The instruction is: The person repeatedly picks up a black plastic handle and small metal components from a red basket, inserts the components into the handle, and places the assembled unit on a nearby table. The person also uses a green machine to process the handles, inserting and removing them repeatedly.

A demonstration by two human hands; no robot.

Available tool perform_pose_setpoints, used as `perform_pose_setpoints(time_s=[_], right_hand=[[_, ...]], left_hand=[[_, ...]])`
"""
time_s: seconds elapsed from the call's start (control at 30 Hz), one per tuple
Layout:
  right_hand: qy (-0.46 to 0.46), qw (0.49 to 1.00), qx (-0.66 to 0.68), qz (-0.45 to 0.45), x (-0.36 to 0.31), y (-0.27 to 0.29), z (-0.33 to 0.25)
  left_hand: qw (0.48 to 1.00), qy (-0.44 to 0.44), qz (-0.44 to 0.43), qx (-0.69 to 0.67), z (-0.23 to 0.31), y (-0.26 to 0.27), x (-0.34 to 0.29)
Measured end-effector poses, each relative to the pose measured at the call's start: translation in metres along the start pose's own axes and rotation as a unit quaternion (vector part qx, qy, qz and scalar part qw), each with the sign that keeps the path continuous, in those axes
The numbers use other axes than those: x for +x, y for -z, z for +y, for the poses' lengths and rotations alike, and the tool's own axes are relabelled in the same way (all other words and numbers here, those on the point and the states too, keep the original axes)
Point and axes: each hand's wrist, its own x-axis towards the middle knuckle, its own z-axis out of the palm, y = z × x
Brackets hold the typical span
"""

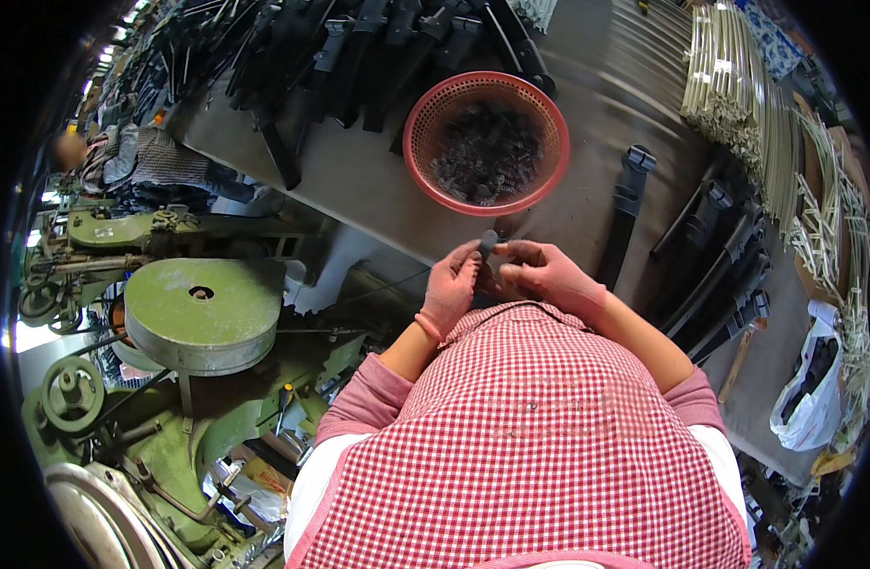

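Observation:
In front of my apron, my left hand, in a pinkish glove, is closed with its fingertips pinching a small dark flat piece with a rounded end. My right hand, gloved alike, meets it from the other side, its curled index finger and thumb at the piece's edge. The lower part of the piece is hidden between the fingers, and its exact kind is unclear. Just beyond both hands stands a round red perforated plastic basket, holding many small dark pieces.
Black belts with buckles are heaped at the table's far left; a single belt and several more belts lie right. Bundles of pale strips and a white plastic bag line the right edge. Green machinery stands close at left.

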Motion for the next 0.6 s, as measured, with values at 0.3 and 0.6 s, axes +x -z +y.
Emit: perform_pose_setpoints(time_s=[0.3, 0.6], right_hand=[[0.044, 0.981, 0.103, 0.159, -0.003, 0.043, -0.019], [0.019, 0.968, 0.121, 0.221, -0.014, 0.038, -0.044]], left_hand=[[0.696, -0.164, 0.043, 0.698, -0.035, 0.085, 0.092], [0.689, -0.063, -0.01, 0.722, 0.048, 0.005, 0.169]])
